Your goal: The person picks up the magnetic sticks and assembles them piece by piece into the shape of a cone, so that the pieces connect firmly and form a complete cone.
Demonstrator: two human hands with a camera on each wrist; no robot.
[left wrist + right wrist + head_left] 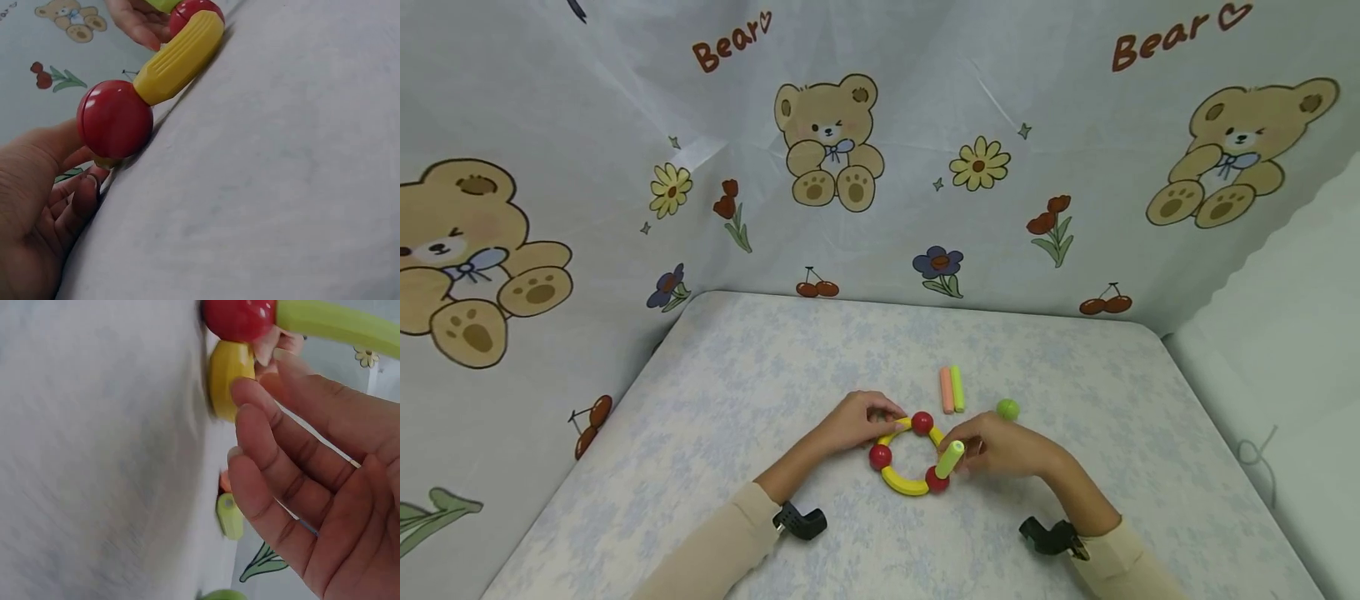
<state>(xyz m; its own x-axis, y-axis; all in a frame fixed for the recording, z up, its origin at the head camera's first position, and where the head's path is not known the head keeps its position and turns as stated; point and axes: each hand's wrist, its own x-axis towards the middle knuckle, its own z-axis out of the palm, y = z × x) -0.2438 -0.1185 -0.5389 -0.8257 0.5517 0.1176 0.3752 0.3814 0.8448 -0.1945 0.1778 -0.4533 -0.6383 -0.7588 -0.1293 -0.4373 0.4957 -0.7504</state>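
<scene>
A ring of yellow curved sticks (904,483) and red balls (880,457) lies on the table. My left hand (859,419) pinches the far-left yellow curved stick between thumb and fingers; in the left wrist view a red ball (115,119) mostly hides that stick. A light-green stick (951,459) stands tilted up from the near-right red ball (937,479). Beside it is my right hand (1000,446), its fingers loosely bent. In the right wrist view its index fingertip overlaps the right-hand yellow curved stick (226,378), with the thumb spread away.
Behind the ring lie an orange stick (947,390) and a yellow-green stick (958,389) side by side. A green ball (1008,409) sits just beyond the right hand. A bear-print cloth (910,150) hangs behind the table (760,350).
</scene>
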